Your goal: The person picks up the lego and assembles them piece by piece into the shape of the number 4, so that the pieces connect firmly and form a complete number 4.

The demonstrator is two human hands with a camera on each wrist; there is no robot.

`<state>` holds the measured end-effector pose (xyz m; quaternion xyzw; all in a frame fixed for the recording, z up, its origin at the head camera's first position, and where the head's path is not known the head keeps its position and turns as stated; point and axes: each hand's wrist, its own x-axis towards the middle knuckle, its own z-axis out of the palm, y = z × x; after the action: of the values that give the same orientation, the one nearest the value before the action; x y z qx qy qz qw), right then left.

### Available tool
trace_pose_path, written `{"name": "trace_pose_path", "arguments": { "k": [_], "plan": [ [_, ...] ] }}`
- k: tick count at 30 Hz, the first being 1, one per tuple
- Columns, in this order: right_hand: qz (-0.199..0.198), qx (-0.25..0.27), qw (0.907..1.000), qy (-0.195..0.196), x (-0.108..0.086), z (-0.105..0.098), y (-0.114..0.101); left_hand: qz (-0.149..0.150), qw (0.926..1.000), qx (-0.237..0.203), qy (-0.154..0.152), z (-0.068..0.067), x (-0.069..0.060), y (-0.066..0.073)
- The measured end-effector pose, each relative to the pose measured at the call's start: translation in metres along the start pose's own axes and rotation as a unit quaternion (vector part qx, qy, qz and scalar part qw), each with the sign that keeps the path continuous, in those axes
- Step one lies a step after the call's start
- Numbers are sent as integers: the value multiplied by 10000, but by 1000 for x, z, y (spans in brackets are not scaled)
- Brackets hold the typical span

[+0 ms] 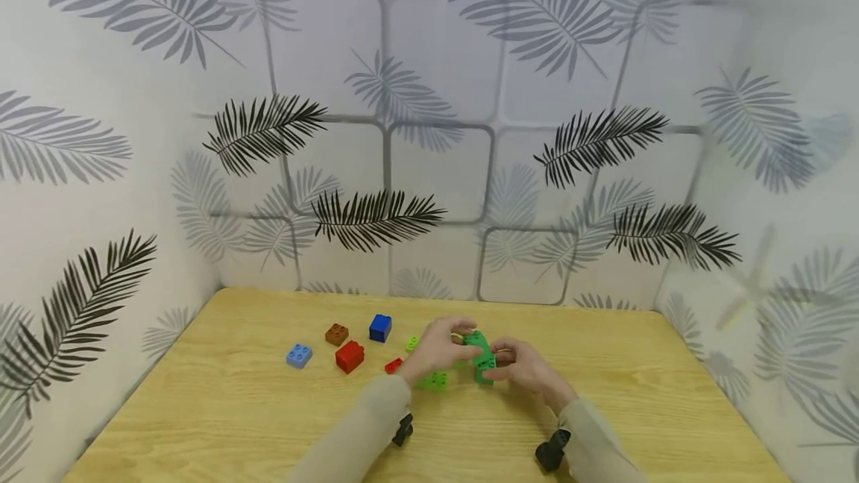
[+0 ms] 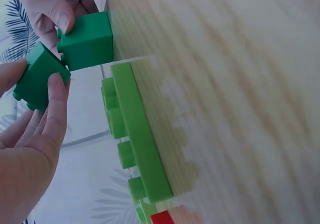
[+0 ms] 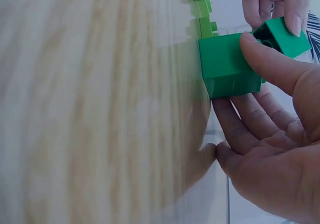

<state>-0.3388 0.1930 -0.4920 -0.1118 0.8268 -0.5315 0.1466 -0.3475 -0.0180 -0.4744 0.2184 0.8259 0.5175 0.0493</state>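
My left hand (image 1: pixel 438 349) pinches a dark green toy building brick (image 2: pixel 40 78) between thumb and fingers. That brick is tilted, its hollow underside turned toward a second dark green brick (image 3: pixel 227 63). The second brick stands studs up on the table, with my right hand (image 1: pixel 529 373) gripping it by thumb and fingers. In the left wrist view the two bricks meet at a corner and are not squarely joined. Beside them lies a light green flat brick (image 2: pixel 142 134), partly behind my left wrist in the head view (image 1: pixel 436 381).
Left of my hands on the wooden table (image 1: pixel 255 416) lie a blue brick (image 1: pixel 379 328), a red brick (image 1: pixel 350 356), a brown brick (image 1: pixel 337 334), a light blue brick (image 1: pixel 299 355) and a small red piece (image 1: pixel 394 366). Leaf-patterned walls (image 1: pixel 443 170) enclose the table's back and sides.
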Motion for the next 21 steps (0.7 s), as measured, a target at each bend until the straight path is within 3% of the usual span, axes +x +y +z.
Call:
{"name": "trace_pose_path", "arguments": {
  "k": [6, 12, 21],
  "plan": [
    [-52, 113, 9999, 9, 1, -1, 0, 238, 9991, 99, -333, 6, 2, 3],
    [-109, 110, 9999, 40, 0, -2, 1, 345, 9987, 147, -352, 12, 4, 5],
    [-116, 3, 9999, -13, 0, 0, 1, 138, 9988, 71, -463, 10, -1, 9]
  ]
}}
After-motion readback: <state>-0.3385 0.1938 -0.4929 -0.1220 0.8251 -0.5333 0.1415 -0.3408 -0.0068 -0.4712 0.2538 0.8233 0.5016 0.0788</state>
